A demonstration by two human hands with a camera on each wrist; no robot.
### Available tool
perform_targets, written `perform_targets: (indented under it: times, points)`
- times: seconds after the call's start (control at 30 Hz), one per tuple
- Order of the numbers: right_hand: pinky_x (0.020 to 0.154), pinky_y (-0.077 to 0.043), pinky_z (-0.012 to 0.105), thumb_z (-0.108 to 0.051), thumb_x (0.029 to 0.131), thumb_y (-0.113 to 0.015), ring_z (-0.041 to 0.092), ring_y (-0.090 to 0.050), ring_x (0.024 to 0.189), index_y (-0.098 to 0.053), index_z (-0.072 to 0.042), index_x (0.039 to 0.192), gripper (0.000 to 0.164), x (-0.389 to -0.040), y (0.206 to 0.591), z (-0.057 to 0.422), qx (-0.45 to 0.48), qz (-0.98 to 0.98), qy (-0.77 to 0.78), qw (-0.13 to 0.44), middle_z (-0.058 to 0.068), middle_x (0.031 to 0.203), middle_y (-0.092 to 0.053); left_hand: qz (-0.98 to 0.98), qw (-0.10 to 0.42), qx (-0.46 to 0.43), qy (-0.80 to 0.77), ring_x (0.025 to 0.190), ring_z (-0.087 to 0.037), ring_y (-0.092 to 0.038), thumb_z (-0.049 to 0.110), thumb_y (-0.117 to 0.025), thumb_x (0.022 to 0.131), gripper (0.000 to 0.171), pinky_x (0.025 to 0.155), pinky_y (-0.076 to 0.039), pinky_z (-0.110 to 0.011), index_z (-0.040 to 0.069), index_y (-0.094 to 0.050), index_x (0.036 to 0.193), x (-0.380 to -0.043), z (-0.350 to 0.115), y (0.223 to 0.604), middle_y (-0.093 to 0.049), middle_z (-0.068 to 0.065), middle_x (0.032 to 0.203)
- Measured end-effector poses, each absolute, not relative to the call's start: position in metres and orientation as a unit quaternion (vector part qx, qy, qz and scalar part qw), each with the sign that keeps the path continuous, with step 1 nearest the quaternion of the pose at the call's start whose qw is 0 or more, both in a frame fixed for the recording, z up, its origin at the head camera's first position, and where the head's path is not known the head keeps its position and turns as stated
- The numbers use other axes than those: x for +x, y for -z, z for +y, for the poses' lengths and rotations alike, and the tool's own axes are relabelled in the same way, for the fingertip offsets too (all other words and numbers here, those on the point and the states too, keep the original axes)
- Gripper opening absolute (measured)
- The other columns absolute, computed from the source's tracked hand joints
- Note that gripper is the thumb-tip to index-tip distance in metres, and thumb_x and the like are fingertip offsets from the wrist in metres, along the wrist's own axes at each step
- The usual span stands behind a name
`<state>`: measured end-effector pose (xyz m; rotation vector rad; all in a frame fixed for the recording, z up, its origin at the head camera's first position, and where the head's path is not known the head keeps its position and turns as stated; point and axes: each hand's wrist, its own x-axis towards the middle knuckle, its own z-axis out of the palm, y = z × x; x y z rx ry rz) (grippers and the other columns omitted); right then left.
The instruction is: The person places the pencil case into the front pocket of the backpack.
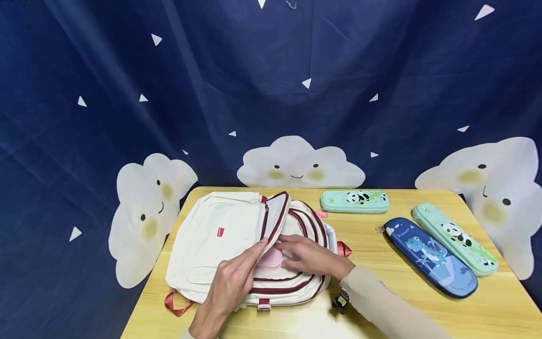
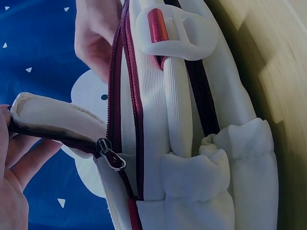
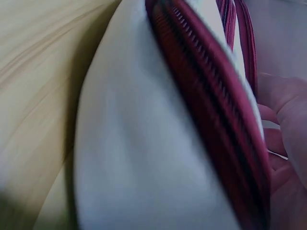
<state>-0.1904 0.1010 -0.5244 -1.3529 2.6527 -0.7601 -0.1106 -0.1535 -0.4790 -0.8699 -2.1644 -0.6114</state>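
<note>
A white backpack (image 1: 224,240) with dark red zippers lies flat on the table, its front pocket unzipped. My left hand (image 1: 233,278) pinches the edge of the pocket flap (image 1: 275,216) and lifts it; in the left wrist view, fingers (image 2: 33,158) show at the raised flap, near a metal zipper pull (image 2: 111,155). My right hand (image 1: 311,256) reaches into the pocket opening from the right with loosely extended fingers, some partly hidden by the flap. A pink flat thing (image 1: 271,259) shows inside the pocket, close to the right thumb; its kind is unclear.
A light green panda pencil case (image 1: 334,201) lies at the back of the wooden table (image 1: 364,235). On the right, a blue dinosaur pencil case (image 1: 427,254) lies beside another green panda case (image 1: 457,240). A dark blue cloud-patterned cloth (image 1: 271,94) hangs behind.
</note>
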Motion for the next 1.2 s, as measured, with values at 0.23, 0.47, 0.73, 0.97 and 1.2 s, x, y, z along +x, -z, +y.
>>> perform_targets:
  times: [0.23, 0.47, 0.73, 0.97, 1.2]
  points:
    - [0.09, -0.062, 0.024, -0.03, 0.104, -0.074, 0.006, -0.059, 0.095, -0.07, -0.019, 0.098, 0.013, -0.195, 0.527, 0.079, -0.453, 0.853, 0.255, 0.052, -0.004, 0.109, -0.066, -0.838, 0.361, -0.335, 0.235, 0.107, -0.022, -0.082, 0.02, -0.043, 0.118, 0.039, 0.083, -0.072, -0.034, 0.01, -0.071, 0.144, -0.111, -0.154, 0.48, -0.081, -0.003, 0.129]
    - [0.095, -0.063, 0.027, -0.029, 0.106, -0.072, 0.008, -0.062, 0.099, -0.073, -0.014, 0.109, 0.015, -0.191, 0.529, 0.078, -0.45, 0.851, 0.265, 0.057, 0.001, 0.123, -0.068, -0.837, 0.364, -0.336, 0.233, 0.106, -0.022, -0.082, 0.02, -0.043, 0.118, 0.039, 0.08, -0.072, -0.034, 0.009, -0.071, 0.143, -0.111, -0.153, 0.48, -0.081, -0.003, 0.129]
    - [0.133, -0.042, 0.047, -0.027, 0.106, -0.071, 0.033, -0.047, 0.158, -0.053, -0.003, 0.16, 0.062, -0.185, 0.527, 0.095, -0.452, 0.857, 0.245, 0.035, 0.016, 0.172, -0.044, -0.838, 0.359, -0.33, 0.244, 0.107, -0.023, -0.082, 0.021, -0.045, 0.118, 0.039, 0.082, -0.072, -0.035, 0.009, -0.071, 0.144, -0.112, -0.153, 0.479, -0.081, -0.005, 0.129]
    - [0.132, -0.043, 0.052, -0.029, 0.106, -0.071, 0.036, -0.046, 0.158, -0.058, -0.007, 0.158, 0.057, -0.178, 0.521, 0.113, -0.448, 0.861, 0.242, 0.011, 0.016, 0.171, -0.047, -0.839, 0.356, -0.325, 0.253, 0.106, -0.024, -0.082, 0.022, -0.044, 0.118, 0.039, 0.085, -0.071, -0.035, 0.009, -0.07, 0.145, -0.112, -0.153, 0.479, -0.081, -0.006, 0.128]
    - [0.125, -0.049, 0.06, -0.027, 0.102, -0.075, 0.039, -0.05, 0.154, -0.064, -0.01, 0.152, 0.053, -0.168, 0.523, 0.139, -0.441, 0.863, 0.238, -0.065, 0.014, 0.164, -0.056, -0.838, 0.354, -0.317, 0.268, 0.107, -0.026, -0.082, 0.019, -0.048, 0.117, 0.038, 0.089, -0.071, -0.036, 0.008, -0.069, 0.146, -0.11, -0.153, 0.482, -0.081, -0.009, 0.128]
